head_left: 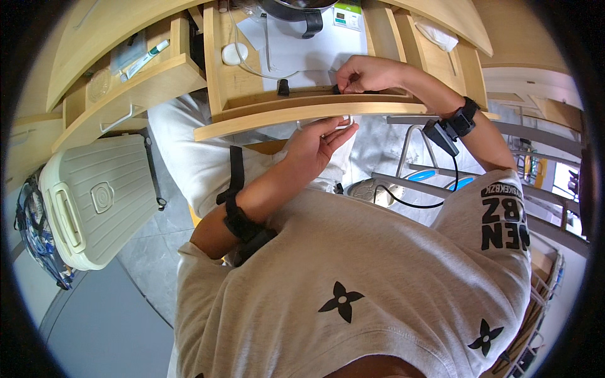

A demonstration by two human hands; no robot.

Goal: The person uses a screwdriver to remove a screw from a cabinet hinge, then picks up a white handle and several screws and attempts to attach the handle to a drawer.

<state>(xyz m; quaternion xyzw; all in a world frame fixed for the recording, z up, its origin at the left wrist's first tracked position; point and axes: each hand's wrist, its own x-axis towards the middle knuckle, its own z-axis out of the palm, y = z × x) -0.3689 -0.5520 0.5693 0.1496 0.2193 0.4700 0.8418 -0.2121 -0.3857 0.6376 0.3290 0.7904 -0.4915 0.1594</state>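
Observation:
A light wooden drawer [252, 116] is pulled out in front of me. My left hand [317, 146] is at its outer front, palm turned up and fingers stretched out, touching or very close to the pale bar handle [301, 125]. Inside the drawer's near right part is my right hand [372, 74], fingers curled down and pinched at a small dark thing by the front wall. The fingers mostly hide that thing. Left of it stands a small black piece [283, 87]. A round white disc [234, 54] and a pale cable [251, 68] lie farther left.
A black pan-like pot [312, 24] and white papers [290, 47] occupy the drawer's back. Another open drawer [157, 79], holding a marker-like tube [146, 60], is at left. A pale green suitcase [104, 195] stands on the floor. Metal ladder-like rails [413, 186] are at right.

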